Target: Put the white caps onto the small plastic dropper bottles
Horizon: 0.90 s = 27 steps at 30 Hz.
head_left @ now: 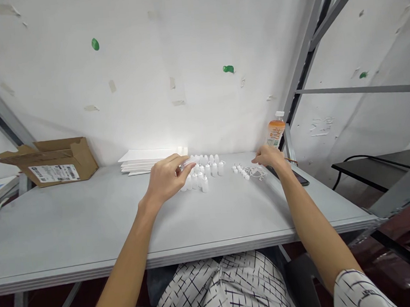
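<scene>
My left hand (pixel 167 177) is at the left edge of a cluster of small white bottle-shaped pieces (pixel 205 184), which stand upright on the table. Its thumb and fingers pinch a whitish, partly hidden piece that looks like one of them. My right hand (pixel 269 157) is over the right side of the table, fingers drawn together and pointing left. Whatever its fingertips hold, if anything, is too small to tell. Just below them lie a tangle of thin white loops (pixel 256 172) and several small white caps (pixel 241 170).
A stack of white sheets (pixel 134 161) lies behind my left hand. An opened cardboard box (pixel 58 162) stands at the left. Beyond my right hand is an orange-labelled bottle (pixel 276 130); a dark phone-like slab (pixel 300 179) lies by my right forearm. Metal posts (pixel 306 60) rise at the right.
</scene>
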Motion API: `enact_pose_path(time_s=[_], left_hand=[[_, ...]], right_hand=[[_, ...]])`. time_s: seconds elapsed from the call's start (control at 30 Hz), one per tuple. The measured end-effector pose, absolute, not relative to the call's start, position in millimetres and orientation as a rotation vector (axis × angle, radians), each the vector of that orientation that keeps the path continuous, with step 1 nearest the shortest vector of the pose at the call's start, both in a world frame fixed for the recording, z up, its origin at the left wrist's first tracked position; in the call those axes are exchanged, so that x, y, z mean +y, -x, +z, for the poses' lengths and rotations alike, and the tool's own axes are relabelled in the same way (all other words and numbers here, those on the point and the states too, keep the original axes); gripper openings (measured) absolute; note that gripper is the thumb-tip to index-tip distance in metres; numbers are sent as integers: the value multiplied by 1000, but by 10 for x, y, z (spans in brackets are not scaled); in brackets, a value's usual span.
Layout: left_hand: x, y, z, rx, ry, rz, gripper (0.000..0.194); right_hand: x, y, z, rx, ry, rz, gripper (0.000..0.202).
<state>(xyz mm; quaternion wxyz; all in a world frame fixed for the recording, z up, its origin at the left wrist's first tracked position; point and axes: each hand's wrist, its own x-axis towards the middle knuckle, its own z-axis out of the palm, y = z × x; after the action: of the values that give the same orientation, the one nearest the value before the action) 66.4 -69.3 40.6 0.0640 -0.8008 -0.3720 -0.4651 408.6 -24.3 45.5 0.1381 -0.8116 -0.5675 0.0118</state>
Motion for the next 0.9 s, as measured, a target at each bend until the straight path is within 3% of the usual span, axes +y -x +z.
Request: enact_pose_path(time_s=[0.1, 0.17, 0.4, 0.7, 0.9], left_hand=[[-693, -662, 406, -1135, 2431, -1380, 30], [-694, -663, 405, -1148, 2450, -1357, 29], [-719, -720, 393, -1131, 2516, -1328, 26], [-739, -717, 432, -1103, 2389, -1465, 29], [-732, -689, 442, -1173, 2312, -1423, 38]], right_hand=[[-273, -3998, 483, -1612, 2217, -207, 15], [-322, -3862, 512, -1674, 1959, -195, 21], [-621, -3072, 545, -1864, 966, 634, 38], [-604, -2642, 754, -1741, 757, 802, 35], [-480, -2631, 868, -1706, 715, 697, 34]])
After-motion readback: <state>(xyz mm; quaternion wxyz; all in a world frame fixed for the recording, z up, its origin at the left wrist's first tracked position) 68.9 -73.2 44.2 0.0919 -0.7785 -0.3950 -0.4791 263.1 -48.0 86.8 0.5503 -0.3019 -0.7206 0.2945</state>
